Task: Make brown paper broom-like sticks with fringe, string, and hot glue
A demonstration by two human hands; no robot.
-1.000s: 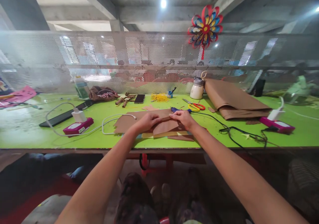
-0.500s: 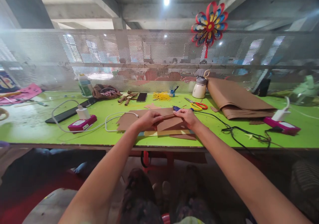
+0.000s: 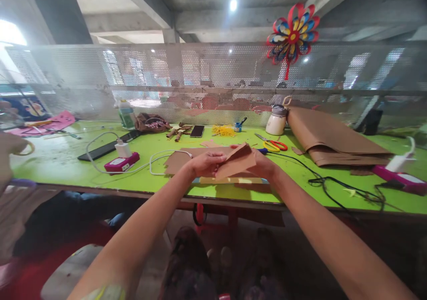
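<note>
Between my hands a folded piece of brown paper (image 3: 237, 162) is tilted up above the table. My left hand (image 3: 208, 163) pinches its left edge, thumb on top. My right hand (image 3: 263, 163) grips the right side, its fingers mostly hidden behind the paper. Beneath lie more brown paper sheets (image 3: 180, 161) and a yellowish strip (image 3: 216, 180) near the table's front edge. A blue-tipped tool (image 3: 263, 151) with a black cord lies just beyond my right hand.
On the green table (image 3: 133, 182) are scissors (image 3: 275, 145), a phone (image 3: 197, 131), a white jar (image 3: 276, 121), a large folded brown paper stack (image 3: 336, 135), a purple power strip (image 3: 122, 163) and a white cable (image 3: 151, 165). Another person's arm (image 3: 15, 144) shows at far left.
My hands have lifted the folded paper from the sheets and turned it up at a tilt. The view has swung slightly left, and another person's arm has come further in at left.
</note>
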